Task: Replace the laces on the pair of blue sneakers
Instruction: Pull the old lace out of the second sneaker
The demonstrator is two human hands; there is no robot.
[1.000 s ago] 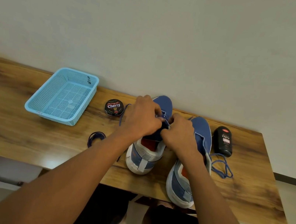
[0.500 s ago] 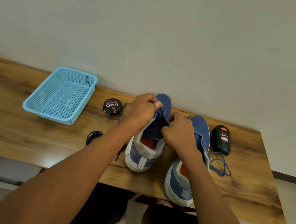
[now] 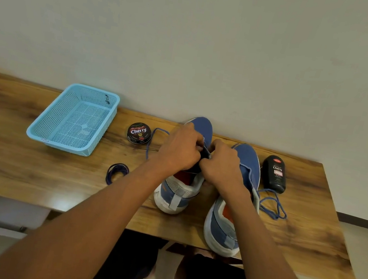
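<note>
In the head view we see a wooden table (image 3: 29, 163) running across the middle of the frame against a pale wall. Near the centre stand the two blue sneakers, toes pointing toward the wall. Our left hand (image 3: 180, 149) and right hand (image 3: 222, 163) meet over the tongue of the left sneaker (image 3: 176, 193), fingers curled in toward each other. Both appear to pinch the blue lace (image 3: 154, 139) at the eyelets, though the exact fingertip contact is hidden behind the knuckles. A loose stretch of that lace loops out to the left of the hand, toward the round Cherry polish tin (image 3: 139, 133).

The right sneaker (image 3: 227, 225) sits just right of the hands, its heel near the table's lower edge. Its own blue lace (image 3: 272, 206) trails off in loops on the table to the right.

A dark coiled lace (image 3: 117, 172) lies on the table, left of the left forearm. A light blue plastic basket (image 3: 41, 133) sits at the left of the frame. A black Cherry liquid polish bottle (image 3: 274, 174) lies at the right, beside the right sneaker's toe.
</note>
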